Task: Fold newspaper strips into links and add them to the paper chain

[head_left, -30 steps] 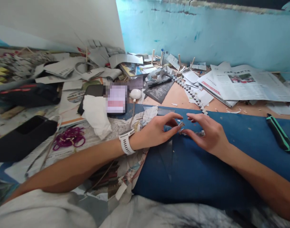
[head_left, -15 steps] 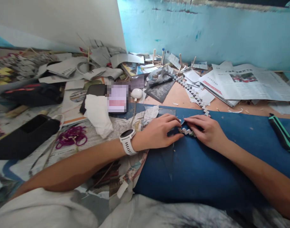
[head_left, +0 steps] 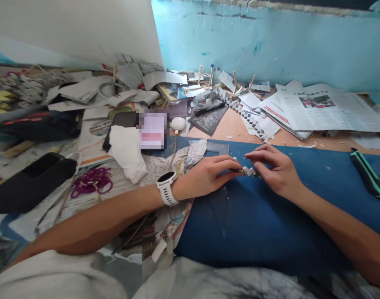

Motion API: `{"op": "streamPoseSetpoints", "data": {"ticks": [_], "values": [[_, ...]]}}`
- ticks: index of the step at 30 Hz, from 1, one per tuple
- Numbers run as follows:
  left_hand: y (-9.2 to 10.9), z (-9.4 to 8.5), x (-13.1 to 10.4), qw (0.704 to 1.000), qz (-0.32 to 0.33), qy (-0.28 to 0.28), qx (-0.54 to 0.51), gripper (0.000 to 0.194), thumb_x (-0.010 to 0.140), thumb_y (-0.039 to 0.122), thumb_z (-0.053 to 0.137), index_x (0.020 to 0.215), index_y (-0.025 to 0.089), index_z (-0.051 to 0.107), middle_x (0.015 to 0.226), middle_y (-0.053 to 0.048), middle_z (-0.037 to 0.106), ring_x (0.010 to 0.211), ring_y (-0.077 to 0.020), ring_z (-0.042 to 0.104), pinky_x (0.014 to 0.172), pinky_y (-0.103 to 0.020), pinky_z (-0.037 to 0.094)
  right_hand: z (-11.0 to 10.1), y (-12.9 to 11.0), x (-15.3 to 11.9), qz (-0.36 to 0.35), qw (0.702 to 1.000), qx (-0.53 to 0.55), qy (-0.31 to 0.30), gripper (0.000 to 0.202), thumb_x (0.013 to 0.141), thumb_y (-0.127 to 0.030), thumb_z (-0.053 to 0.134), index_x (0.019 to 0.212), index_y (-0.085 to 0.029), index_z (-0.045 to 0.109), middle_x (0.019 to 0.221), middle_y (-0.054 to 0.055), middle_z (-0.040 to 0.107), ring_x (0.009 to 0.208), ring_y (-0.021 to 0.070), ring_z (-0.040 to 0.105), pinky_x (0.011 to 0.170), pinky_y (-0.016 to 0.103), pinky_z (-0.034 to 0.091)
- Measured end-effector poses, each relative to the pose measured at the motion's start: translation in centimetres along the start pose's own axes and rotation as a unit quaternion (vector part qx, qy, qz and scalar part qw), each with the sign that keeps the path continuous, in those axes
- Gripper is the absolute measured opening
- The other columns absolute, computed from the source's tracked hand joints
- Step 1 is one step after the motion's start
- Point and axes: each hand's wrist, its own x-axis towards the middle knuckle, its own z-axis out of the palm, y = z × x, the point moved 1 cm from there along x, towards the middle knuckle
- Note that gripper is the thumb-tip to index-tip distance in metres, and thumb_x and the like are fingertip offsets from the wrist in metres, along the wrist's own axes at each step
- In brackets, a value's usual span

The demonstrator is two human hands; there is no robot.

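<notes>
A zigzag chain of folded paper (head_left: 248, 170) in white and dark runs between my hands above the blue mat (head_left: 258, 224). My left hand (head_left: 216, 172), with a white watch on its wrist, pinches the chain's left end between thumb and fingers. On the other side, my right hand (head_left: 275, 168) is curled over the chain's right part, its thumb close to it. A small thin piece shows at the right index fingertip, too small to name. Behind the right hand, the chain stretches back over the desk towards the wall.
Newspapers (head_left: 329, 108) lie at the back right, and a green and black cutter (head_left: 368, 174) rests at the right. To the left are a lit phone (head_left: 153, 129), a white tissue (head_left: 127, 151), purple cord (head_left: 92, 182) and a black case (head_left: 34, 180).
My left fingers have closed onto the chain's end. My right hand has lifted and shifted slightly right, its index finger now apart from the left hand.
</notes>
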Motion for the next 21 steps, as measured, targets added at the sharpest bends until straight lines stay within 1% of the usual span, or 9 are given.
{"op": "streamPoseSetpoints", "data": {"ticks": [2, 4, 6, 8, 11, 14, 16, 19, 21], "values": [[0.18, -0.05, 0.15, 0.998, -0.028, 0.024, -0.056, 0.017, 0.101, 0.027, 0.063, 0.113, 0.018, 0.073, 0.106, -0.010, 0.076, 0.096, -0.0173, 0.072, 0.089, -0.030, 0.059, 0.06, -0.29, -0.09, 0.032, 0.997, 0.073, 0.015, 0.017, 0.096, -0.020, 0.061, 0.102, -0.025, 0.076, 0.105, 0.005, 0.068, 0.089, 0.0181, 0.070, 0.075, 0.032, 0.061], [0.12, 0.00, 0.27, 0.986, -0.081, 0.043, -0.137, 0.018, 0.098, 0.030, 0.068, 0.109, 0.017, 0.074, 0.103, -0.009, 0.077, 0.094, -0.0179, 0.074, 0.088, -0.031, 0.061, 0.07, -0.54, -0.12, 0.052, 0.990, 0.131, 0.024, 0.010, 0.095, -0.023, 0.065, 0.096, -0.024, 0.075, 0.108, 0.007, 0.070, 0.097, 0.0203, 0.071, 0.080, 0.034, 0.063], [-0.12, 0.15, 0.34, 0.956, -0.148, 0.056, -0.245, 0.023, 0.094, 0.033, 0.073, 0.108, 0.015, 0.074, 0.100, -0.010, 0.078, 0.094, -0.0191, 0.076, 0.089, -0.032, 0.064, -0.01, -0.73, -0.10, 0.068, 0.983, 0.171, 0.019, 0.007, 0.094, -0.026, 0.069, 0.096, -0.023, 0.075, 0.113, 0.009, 0.072, 0.104, 0.0226, 0.072, 0.085, 0.036, 0.064], [-0.39, 0.28, 0.41, 0.919, -0.201, 0.066, -0.332, 0.028, 0.091, 0.035, 0.077, 0.108, 0.013, 0.073, 0.096, -0.010, 0.079, 0.092, -0.0204, 0.078, 0.088, -0.034, 0.066, -0.16, -0.82, -0.08, 0.086, 0.977, 0.196, 0.008, 0.009, 0.093, -0.030, 0.072, 0.098, -0.023, 0.075, 0.117, 0.010, 0.072, 0.104, 0.0230, 0.073, 0.085, 0.036, 0.065], [-0.60, 0.27, 0.50, 0.891, -0.231, 0.088, -0.381, 0.031, 0.086, 0.036, 0.082, 0.105, 0.013, 0.074, 0.092, -0.008, 0.080, 0.086, -0.0197, 0.079, 0.087, -0.034, 0.067, -0.28, -0.81, -0.12, 0.101, 0.970, 0.222, -0.021, 0.017, 0.091, -0.034, 0.077, 0.103, -0.024, 0.075, 0.118, 0.009, 0.071, 0.103, 0.0227, 0.073, 0.086, 0.035, 0.065], [-0.54, 0.21, 0.49, 0.892, -0.225, 0.088, -0.381, 0.028, 0.085, 0.033, 0.083, 0.105, 0.015, 0.076, 0.093, -0.007, 0.080, 0.087, -0.0186, 0.079, 0.088, -0.033, 0.067, -0.03, -0.71, -0.25, 0.102, 0.966, 0.228, -0.061, 0.025, 0.086, -0.035, 0.083, 0.106, -0.024, 0.073, 0.114, 0.007, 0.071, 0.104, 0.0220, 0.072, 0.091, 0.034, 0.063], [-0.44, 0.24, 0.42, 0.900, -0.217, 0.076, -0.369, 0.029, 0.086, 0.031, 0.083, 0.109, 0.016, 0.077, 0.099, -0.007, 0.081, 0.093, -0.0189, 0.079, 0.091, -0.032, 0.065, 0.22, -0.66, -0.33, 0.100, 0.966, 0.227, -0.077, 0.027, 0.086, -0.035, 0.084, 0.107, -0.023, 0.073, 0.108, 0.006, 0.072, 0.100, 0.0207, 0.072, 0.089, 0.033, 0.063], [-0.35, 0.25, 0.33, 0.909, -0.211, 0.074, -0.351, 0.030, 0.086, 0.031, 0.082, 0.112, 0.017, 0.079, 0.104, -0.008, 0.081, 0.098, -0.0206, 0.078, 0.092, -0.033, 0.065, 0.44, -0.66, -0.40, 0.101, 0.962, 0.239, -0.082, 0.024, 0.088, -0.036, 0.082, 0.106, -0.022, 0.073, 0.103, 0.006, 0.073, 0.094, 0.0195, 0.072, 0.085, 0.032, 0.063], [-0.35, 0.12, 0.34, 0.920, -0.194, 0.078, -0.332, 0.027, 0.087, 0.031, 0.081, 0.111, 0.017, 0.080, 0.102, -0.008, 0.081, 0.095, -0.0207, 0.078, 0.089, -0.033, 0.065, 0.47, -0.72, -0.40, 0.100, 0.961, 0.243, -0.084, 0.022, 0.088, -0.035, 0.081, 0.105, -0.022, 0.073, 0.103, 0.006, 0.073, 0.093, 0.0194, 0.072, 0.083, 0.032, 0.063]]}}
